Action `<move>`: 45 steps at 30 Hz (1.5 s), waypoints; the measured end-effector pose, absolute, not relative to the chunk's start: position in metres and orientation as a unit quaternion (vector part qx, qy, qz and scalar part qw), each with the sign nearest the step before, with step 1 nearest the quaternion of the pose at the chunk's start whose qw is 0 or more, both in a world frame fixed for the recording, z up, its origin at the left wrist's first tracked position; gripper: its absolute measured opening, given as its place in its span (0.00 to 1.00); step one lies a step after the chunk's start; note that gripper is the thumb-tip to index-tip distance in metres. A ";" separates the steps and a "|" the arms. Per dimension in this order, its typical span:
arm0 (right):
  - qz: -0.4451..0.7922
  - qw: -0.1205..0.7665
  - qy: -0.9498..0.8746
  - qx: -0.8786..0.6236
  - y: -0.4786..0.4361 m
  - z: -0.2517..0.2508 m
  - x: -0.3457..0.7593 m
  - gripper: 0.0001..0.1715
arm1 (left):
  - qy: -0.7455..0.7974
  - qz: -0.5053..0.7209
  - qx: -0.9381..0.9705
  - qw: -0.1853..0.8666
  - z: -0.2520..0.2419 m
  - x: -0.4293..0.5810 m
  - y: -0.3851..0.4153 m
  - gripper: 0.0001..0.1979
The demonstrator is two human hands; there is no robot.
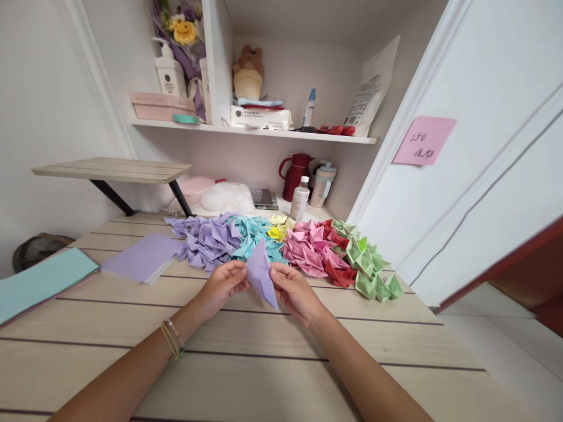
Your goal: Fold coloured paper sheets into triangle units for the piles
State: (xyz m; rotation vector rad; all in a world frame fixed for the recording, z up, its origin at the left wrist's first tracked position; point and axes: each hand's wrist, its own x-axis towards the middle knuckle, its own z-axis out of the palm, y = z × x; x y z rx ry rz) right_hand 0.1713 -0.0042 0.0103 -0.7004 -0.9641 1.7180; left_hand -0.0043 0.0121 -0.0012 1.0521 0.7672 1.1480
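Between my two hands a folded piece of purple origami paper (263,274) is held up over the table, its long points running up and down. My left hand (226,282) pinches its left edge between thumb and fingers. On the other side my right hand (295,291) grips the right edge the same way. Just behind lie heaps of folded paper boats: purple boats (209,240), blue boats (250,231), pink boats (308,246), red boats (341,273) and green boats (372,264). A few yellow boats (278,230) sit among them at the back.
Left of the heaps lie a stack of purple paper (141,257) and a stack of teal paper (41,281). A small raised shelf (112,169) stands at the back left. Behind the boats are a plastic bottle (299,199), a red jug (295,176) and a tumbler (323,184).
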 end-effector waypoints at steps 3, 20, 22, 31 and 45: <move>0.659 0.519 -0.435 -0.326 -0.003 0.011 0.172 0.17 | 0.344 0.508 0.466 0.638 0.000 -0.005 0.012 0.09; 0.330 0.519 -0.700 -0.363 0.000 0.007 0.182 0.20 | 0.416 0.435 0.511 0.614 0.006 -0.007 0.009 0.14; 0.399 0.482 -0.694 -0.356 0.001 0.008 0.183 0.15 | 0.415 0.448 0.514 0.602 0.006 -0.009 0.011 0.16; 0.462 0.521 -0.596 -0.401 0.008 0.002 0.184 0.12 | 0.372 0.481 0.533 0.588 0.008 -0.014 0.019 0.14; 0.425 0.558 -0.599 -0.386 0.011 -0.001 0.185 0.14 | 0.385 0.506 0.554 0.538 0.003 -0.009 0.017 0.07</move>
